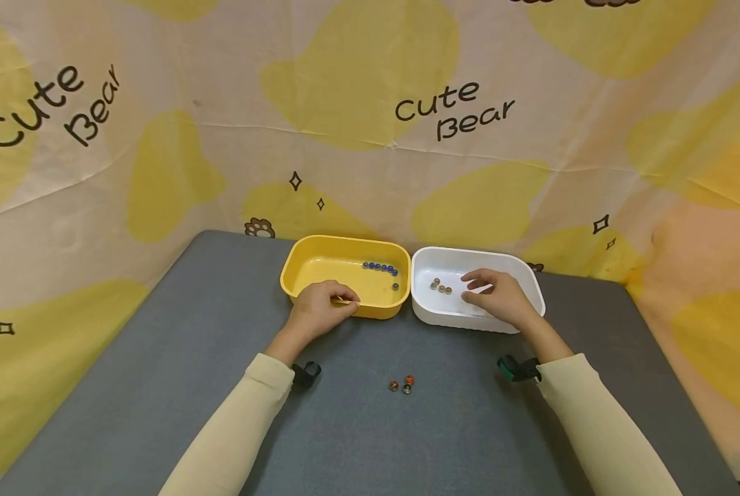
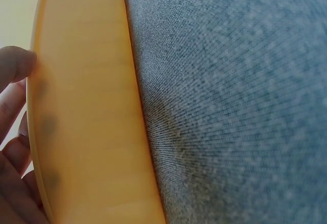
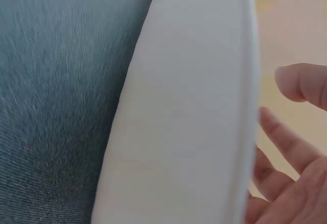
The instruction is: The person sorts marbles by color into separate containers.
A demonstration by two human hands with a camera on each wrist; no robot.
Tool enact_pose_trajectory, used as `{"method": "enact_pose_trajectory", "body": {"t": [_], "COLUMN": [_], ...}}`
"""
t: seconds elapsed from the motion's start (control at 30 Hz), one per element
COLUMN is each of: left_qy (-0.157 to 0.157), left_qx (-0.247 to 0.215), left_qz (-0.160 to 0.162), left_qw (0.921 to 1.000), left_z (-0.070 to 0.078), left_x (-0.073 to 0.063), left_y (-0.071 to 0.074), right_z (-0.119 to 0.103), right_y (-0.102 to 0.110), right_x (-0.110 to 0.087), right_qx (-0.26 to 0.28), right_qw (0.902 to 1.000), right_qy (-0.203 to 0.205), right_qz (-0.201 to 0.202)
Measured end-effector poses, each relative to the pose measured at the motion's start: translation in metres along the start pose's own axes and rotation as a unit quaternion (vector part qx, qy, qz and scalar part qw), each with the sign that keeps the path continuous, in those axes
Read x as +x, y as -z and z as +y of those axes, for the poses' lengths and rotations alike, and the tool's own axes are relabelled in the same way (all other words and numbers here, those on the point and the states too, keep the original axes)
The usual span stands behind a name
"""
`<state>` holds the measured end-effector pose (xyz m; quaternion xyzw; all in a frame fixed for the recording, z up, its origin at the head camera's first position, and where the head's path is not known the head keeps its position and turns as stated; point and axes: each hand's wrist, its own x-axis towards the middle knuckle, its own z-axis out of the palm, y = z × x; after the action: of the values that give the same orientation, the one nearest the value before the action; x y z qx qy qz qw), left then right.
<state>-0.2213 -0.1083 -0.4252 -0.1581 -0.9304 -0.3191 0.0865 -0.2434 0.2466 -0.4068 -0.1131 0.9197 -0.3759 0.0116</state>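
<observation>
My left hand [image 1: 322,308] is at the near rim of the yellow basin [image 1: 320,240]. In the left wrist view the thumb [image 2: 20,63] lies on that rim, with the other fingers curled behind it on the inner side. Several blue marbles [image 1: 384,268] lie in the basin's right part. Over the white basin [image 1: 463,321] my right hand [image 1: 500,297] hovers, thumb and fingers spread apart, nothing visible between them. Several brownish marbles [image 1: 442,288] lie in the white basin, left of its fingertips. The right wrist view shows the white outer wall [image 3: 179,101] beside that hand.
On the grey tabletop [image 1: 357,441], between the forearms, lie three marbles: two orange-red ones [image 1: 410,379] and a darker one [image 1: 407,389]. The two basins stand side by side near the back edge. A patterned cloth [image 1: 357,83] hangs behind the table.
</observation>
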Motion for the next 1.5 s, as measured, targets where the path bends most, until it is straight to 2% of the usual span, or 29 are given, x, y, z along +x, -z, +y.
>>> {"method": "enact_pose_trajectory", "body": {"t": [0.27, 0.53, 0.87, 1.2, 1.5], "left_qy": [0.002, 0.004, 0.003, 0.002, 0.006], "left_qx": [-0.002, -0.005, -0.001, 0.001, 0.005], "left_qz": [0.001, -0.003, 0.000, 0.000, -0.005], "left_qw": [1.0000, 1.0000, 1.0000, 1.0000, 1.0000], "left_z": [-0.001, -0.001, -0.003, -0.003, -0.003], "left_x": [0.000, 0.001, 0.002, 0.002, 0.003], "left_y": [0.000, -0.001, -0.002, -0.002, -0.002], "right_z": [-0.022, -0.037, -0.048, -0.052, -0.050], "right_y": [-0.004, -0.016, -0.033, -0.057, -0.075], "right_x": [-0.027, -0.045, -0.062, -0.071, -0.075], "right_qx": [0.008, 0.016, 0.027, 0.036, 0.032], "right_qw": [0.9991, 0.9973, 0.9943, 0.9847, 0.9830], "right_qy": [0.042, 0.068, 0.102, 0.157, 0.149], "right_qz": [0.009, 0.023, -0.016, -0.066, -0.102]}}
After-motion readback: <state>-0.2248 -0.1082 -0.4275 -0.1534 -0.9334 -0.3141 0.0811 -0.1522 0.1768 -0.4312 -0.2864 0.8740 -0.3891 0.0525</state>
